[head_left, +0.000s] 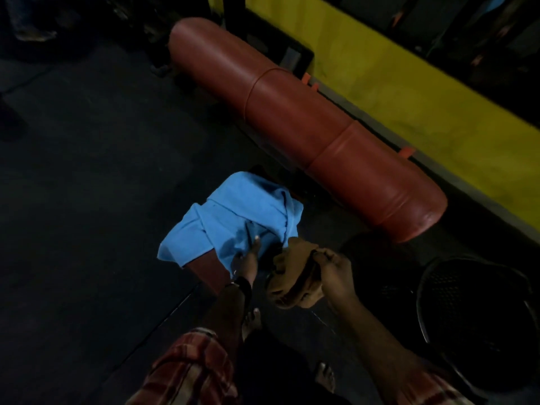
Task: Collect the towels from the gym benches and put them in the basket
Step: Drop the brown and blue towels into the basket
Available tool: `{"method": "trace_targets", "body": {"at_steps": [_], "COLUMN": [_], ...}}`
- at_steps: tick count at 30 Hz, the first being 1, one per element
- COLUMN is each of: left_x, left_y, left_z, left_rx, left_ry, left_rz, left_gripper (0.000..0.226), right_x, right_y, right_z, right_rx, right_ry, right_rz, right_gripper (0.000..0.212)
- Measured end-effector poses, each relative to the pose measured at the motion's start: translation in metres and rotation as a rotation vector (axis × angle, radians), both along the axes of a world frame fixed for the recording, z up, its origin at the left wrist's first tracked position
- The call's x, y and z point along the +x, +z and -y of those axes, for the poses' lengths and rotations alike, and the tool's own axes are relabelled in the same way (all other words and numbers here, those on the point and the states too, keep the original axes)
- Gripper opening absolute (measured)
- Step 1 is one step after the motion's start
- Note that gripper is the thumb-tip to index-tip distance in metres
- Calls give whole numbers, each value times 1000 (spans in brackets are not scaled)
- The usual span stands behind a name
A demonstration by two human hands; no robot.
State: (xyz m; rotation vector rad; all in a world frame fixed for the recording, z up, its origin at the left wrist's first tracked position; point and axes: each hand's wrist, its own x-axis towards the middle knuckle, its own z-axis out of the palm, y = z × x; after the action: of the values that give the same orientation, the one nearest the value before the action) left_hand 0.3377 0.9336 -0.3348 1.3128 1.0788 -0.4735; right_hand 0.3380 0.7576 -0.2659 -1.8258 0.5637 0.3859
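A light blue towel [236,217] lies crumpled over a small red-brown bench pad [209,270] in the middle of the view. My left hand [248,258] rests on the towel's near edge, fingers pressed into the cloth. My right hand [333,267] holds a bunched brown towel [289,276] just right of the blue one, above the floor. A dark mesh basket [479,314] stands at the right, close to my right forearm.
A long red-brown padded bench [292,118] runs diagonally behind the blue towel. A yellow wall band [409,92] lies beyond it. Dark rubber flooring [87,200] spreads to the left. My bare feet [325,375] show below.
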Motion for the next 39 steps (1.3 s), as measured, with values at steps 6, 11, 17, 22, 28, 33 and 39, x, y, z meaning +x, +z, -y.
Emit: {"method": "trace_targets", "body": {"at_steps": [6, 11, 17, 22, 28, 33, 39], "left_x": [-7, -46, -80, -87, -83, -69, -47], "left_y": [36, 87, 166, 239, 315, 353, 358], "left_z": [26, 68, 162, 268, 373, 446, 526], "left_rx": [-287, -151, -141, -53, -173, -253, -395], "left_ry": [125, -52, -122, -238, -353, -448, -657], "left_rz": [126, 271, 560, 765, 935, 1036, 1046], "left_gripper": [77, 86, 78, 74, 68, 66, 60], "right_x": [-23, -49, -87, -117, -127, -132, -128], "right_y": [13, 38, 73, 120, 195, 220, 205], "right_z": [42, 99, 173, 250, 364, 441, 513], "right_rx": [58, 153, 283, 352, 355, 380, 311], "right_ry": [-69, -77, -197, -278, -395, -577, -822], "right_rz": [45, 145, 274, 377, 627, 772, 778], "right_gripper": [23, 15, 13, 18, 18, 12, 12]}}
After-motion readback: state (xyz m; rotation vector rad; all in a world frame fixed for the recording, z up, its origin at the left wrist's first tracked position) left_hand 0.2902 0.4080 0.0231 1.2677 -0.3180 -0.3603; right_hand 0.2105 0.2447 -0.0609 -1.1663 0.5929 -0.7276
